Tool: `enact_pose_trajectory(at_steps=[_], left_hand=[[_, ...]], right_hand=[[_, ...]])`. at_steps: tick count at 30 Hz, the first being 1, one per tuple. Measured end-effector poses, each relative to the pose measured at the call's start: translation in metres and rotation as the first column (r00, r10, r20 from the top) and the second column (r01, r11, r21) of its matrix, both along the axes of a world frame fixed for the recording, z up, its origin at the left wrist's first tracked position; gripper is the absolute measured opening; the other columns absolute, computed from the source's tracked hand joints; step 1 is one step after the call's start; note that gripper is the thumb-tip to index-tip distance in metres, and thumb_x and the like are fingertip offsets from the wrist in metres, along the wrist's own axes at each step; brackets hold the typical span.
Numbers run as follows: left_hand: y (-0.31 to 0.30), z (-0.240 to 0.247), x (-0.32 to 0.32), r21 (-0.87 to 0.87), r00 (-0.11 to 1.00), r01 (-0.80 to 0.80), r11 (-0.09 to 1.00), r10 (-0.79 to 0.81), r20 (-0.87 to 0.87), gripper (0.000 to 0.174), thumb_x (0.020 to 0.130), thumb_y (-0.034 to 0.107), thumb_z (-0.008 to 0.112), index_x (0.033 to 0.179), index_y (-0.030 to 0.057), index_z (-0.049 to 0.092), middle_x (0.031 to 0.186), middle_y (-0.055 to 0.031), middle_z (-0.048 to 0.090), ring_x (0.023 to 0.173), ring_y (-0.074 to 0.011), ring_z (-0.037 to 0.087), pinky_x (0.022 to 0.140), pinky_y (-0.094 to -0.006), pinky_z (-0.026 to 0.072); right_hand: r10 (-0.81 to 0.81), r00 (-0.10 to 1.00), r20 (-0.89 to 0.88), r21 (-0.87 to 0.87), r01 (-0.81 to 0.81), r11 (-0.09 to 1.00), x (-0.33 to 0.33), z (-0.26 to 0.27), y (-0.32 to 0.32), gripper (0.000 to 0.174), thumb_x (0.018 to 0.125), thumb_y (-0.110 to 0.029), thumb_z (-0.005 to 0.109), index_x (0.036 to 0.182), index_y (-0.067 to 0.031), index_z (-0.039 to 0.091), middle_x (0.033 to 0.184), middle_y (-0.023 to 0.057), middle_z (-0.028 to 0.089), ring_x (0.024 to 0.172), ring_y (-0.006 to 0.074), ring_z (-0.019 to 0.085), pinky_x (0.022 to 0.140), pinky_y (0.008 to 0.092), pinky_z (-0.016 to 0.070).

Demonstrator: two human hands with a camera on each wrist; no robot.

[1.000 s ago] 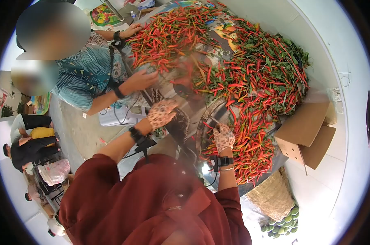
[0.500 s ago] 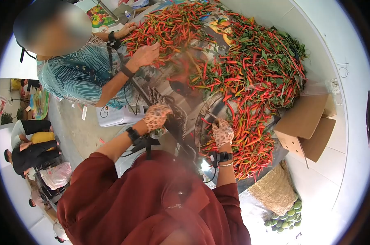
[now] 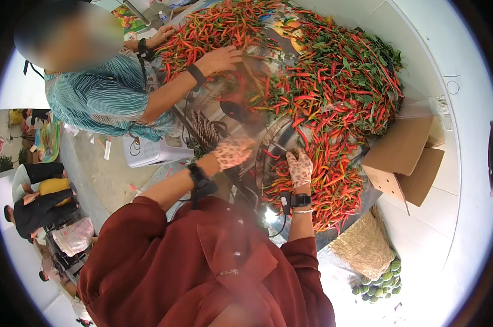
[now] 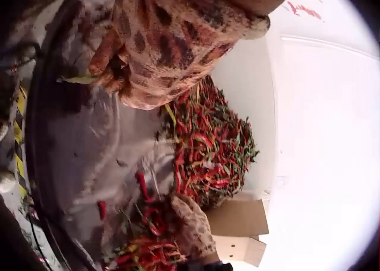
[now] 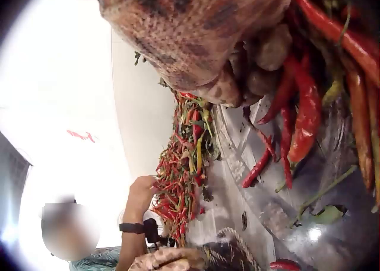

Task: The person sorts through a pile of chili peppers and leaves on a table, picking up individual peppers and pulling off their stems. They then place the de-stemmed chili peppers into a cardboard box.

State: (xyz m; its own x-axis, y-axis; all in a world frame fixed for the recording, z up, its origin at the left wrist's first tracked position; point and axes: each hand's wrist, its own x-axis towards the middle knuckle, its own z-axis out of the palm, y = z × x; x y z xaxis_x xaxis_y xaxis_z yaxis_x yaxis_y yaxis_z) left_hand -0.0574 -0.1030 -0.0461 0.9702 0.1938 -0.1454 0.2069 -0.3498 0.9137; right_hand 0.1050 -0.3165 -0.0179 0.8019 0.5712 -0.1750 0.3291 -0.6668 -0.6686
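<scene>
Head view: chillies (image 3: pixel 333 92) heaped across table (image 3: pixel 224 122), white floor (image 3: pixel 453 180).

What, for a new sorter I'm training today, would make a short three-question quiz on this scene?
1. True or false: the left hand is bare and holds nothing.
2. Which lies beside the chilli heap on the white floor? A) cardboard box B) blue crate C) weighing scale
3. Fill in: in the right wrist view, the right hand curls its gloved fingers round red ____.

Key:
1. False: it wears a spotted glove and pinches a green stem.
2. A.
3. chillies.
</scene>
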Motion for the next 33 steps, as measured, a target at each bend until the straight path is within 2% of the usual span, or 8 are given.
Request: enact_pose_trajectory(at_steps=[3,10,20,27,30,31,32,33], left_hand=[[-0.036,0.055,0.049,0.395,0.985,0.161,0.905,-0.12,-0.127,0.042,0.09,0.025,0.053,0.128,0.0064,0.048,0.127,-0.0185,0.051,0.11,-0.0326,0.053,0.098,-0.0391,0.0419],[-0.056,0.039,0.084,0.387,0.974,0.212,0.897,-0.164,-0.153,0.035,0.087,0.023,0.058,0.118,0.0052,0.058,0.122,-0.0174,0.055,0.112,-0.0325,0.052,0.096,-0.0411,0.0412],[-0.013,0.067,0.048,-0.482,0.95,-0.235,0.844,0.095,-0.296,0.029,0.091,0.022,0.058,0.11,0.0,0.064,0.101,-0.0083,0.062,0.091,-0.0152,0.059,0.075,-0.0275,0.0493],[0.045,0.047,-0.029,-0.541,0.952,-0.267,0.798,0.133,-0.274,0.027,0.091,0.011,0.055,0.116,0.0016,0.059,0.106,-0.0062,0.061,0.092,-0.0129,0.057,0.079,-0.0242,0.0476],[0.073,0.061,-0.067,-0.019,0.876,0.012,1.0,-0.019,-0.482,0.03,0.093,0.011,0.05,0.121,0.0054,0.056,0.113,-0.0053,0.06,0.1,-0.016,0.058,0.083,-0.0284,0.0492],[0.083,0.045,-0.095,0.418,0.846,0.414,0.809,-0.173,-0.505,0.031,0.094,0.014,0.047,0.123,0.0074,0.056,0.114,-0.0053,0.06,0.103,-0.0184,0.058,0.085,-0.0315,0.0492],[0.088,0.036,-0.11,0.698,0.76,0.649,0.302,-0.275,-0.588,0.033,0.095,0.016,0.044,0.125,0.0094,0.055,0.115,-0.0052,0.06,0.105,-0.0208,0.058,0.086,-0.0346,0.0491],[0.09,0.038,-0.113,0.7,0.759,0.651,0.293,-0.278,-0.59,0.033,0.095,0.016,0.044,0.125,0.0094,0.055,0.115,-0.0052,0.06,0.105,-0.0208,0.058,0.086,-0.0346,0.0491]], right_hand=[[-0.004,1.0,0.027,0.002,0.004,1.0,0.004,-0.006,-0.003,0.026,0.088,-0.023,0.06,0.099,0.0005,0.065,0.095,0.0168,0.067,0.086,0.031,0.064,0.077,0.0358,0.0492],[-0.014,0.99,-0.141,0.005,0.015,1.0,0.001,0.014,0.002,0.033,0.085,-0.027,0.059,0.106,-0.0019,0.063,0.099,0.022,0.064,0.092,0.0374,0.061,0.081,0.0415,0.0476],[-0.065,0.996,-0.067,0.013,0.066,0.998,0.0,0.01,0.001,0.034,0.087,-0.024,0.061,0.114,-0.0024,0.06,0.107,0.017,0.065,0.098,0.033,0.061,0.084,0.0379,0.0483],[-0.024,0.999,-0.032,0.017,0.024,1.0,0.001,0.008,-0.001,0.036,0.088,-0.026,0.06,0.115,-0.0022,0.059,0.104,0.0179,0.065,0.093,0.0326,0.062,0.078,0.0378,0.0498],[-0.013,1.0,0.001,-0.002,0.013,1.0,0.002,0.001,-0.002,0.036,0.088,-0.026,0.059,0.115,-0.0028,0.059,0.102,0.0181,0.066,0.091,0.0326,0.063,0.077,0.0377,0.0499],[0.001,0.999,0.044,-0.011,-0.001,1.0,0.001,-0.005,-0.002,0.036,0.087,-0.027,0.059,0.115,-0.0032,0.06,0.101,0.0182,0.066,0.089,0.0327,0.063,0.076,0.0377,0.05],[-0.006,0.999,0.044,-0.005,0.007,1.0,0.001,-0.011,-0.004,0.036,0.087,-0.027,0.059,0.115,-0.0032,0.06,0.101,0.0182,0.066,0.089,0.0327,0.063,0.076,0.0377,0.05],[-0.021,0.998,0.066,0.003,0.021,1.0,0.0,-0.017,-0.006,0.035,0.087,-0.026,0.059,0.115,-0.0039,0.06,0.1,0.0178,0.066,0.089,0.0326,0.063,0.076,0.0381,0.05]])
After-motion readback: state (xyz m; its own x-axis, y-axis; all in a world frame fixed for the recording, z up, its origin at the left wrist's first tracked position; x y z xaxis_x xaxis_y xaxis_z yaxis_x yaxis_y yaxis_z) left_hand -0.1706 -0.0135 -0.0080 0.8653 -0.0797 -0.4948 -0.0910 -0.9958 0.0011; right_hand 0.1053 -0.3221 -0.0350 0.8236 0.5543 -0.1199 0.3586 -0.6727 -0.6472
